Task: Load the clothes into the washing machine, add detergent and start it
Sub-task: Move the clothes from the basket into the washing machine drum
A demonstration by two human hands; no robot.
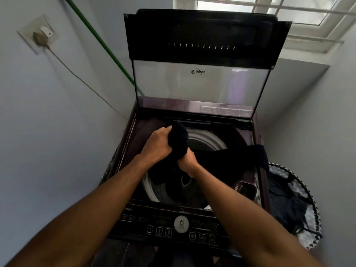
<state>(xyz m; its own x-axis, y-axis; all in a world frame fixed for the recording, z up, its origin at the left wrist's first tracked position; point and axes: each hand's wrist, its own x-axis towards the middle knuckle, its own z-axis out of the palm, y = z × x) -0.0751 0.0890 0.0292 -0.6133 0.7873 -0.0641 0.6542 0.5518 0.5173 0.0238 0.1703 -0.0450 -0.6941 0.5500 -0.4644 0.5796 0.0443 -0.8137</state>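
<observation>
A top-loading washing machine [133, 143] stands in front of me with its glass lid [198, 83] raised upright. Over the open drum [210, 141] I hold a black garment [227, 157] bunched between both hands. My left hand [157, 144] grips the upper part of the bundle. Just below it, my right hand [187, 162] grips the cloth too. The rest of the garment trails right over the machine's rim toward the laundry basket [308, 191]. Dark cloth lies inside the drum. The control panel [173, 226] with numbered buttons runs along the near edge.
The laundry basket, with a black-and-white rim, sits right of the machine and holds dark clothes. A wall socket [41, 34] with a plugged cord is on the left wall, beside a green pipe [104, 45]. A window [269, 10] is above.
</observation>
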